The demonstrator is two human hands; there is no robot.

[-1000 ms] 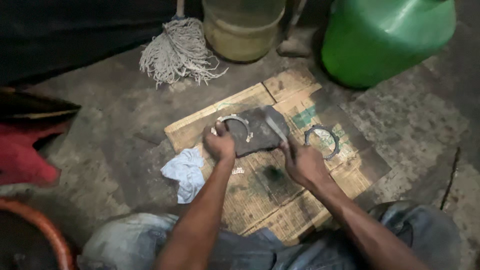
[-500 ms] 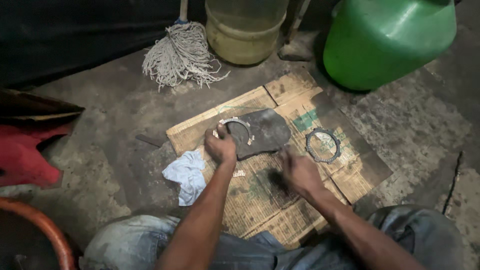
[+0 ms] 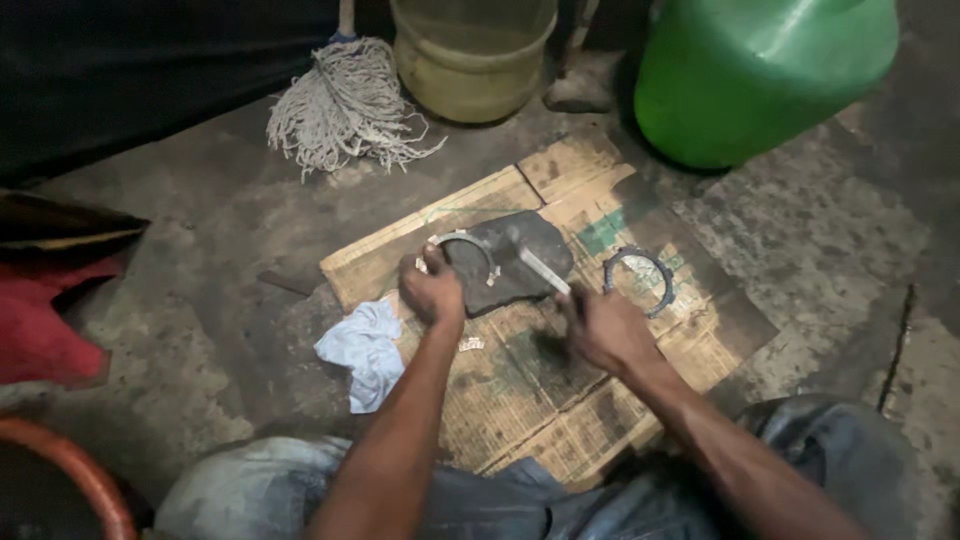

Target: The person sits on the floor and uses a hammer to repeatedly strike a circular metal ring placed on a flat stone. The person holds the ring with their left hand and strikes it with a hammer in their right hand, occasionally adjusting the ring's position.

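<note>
Right hand [image 3: 603,328] has swung its tool [image 3: 543,270] up onto the stone [image 3: 520,255] (left hand [image 3: 432,292] pinning a ring [image 3: 462,245]).

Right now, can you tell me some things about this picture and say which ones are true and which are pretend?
1. The left hand presses a metal ring onto a dark slab. True.
2. The right hand is empty. False: it holds a thin tool that points at the slab.
3. A toothed ring lies on the cardboard, to the right of the slab. True.
4. The big jug at the top right is red. False: it is green.
5. A mop head lies on the floor above the cardboard. True.
6. The rag covers the slab. False: it lies beside the left forearm, off the slab.
</note>
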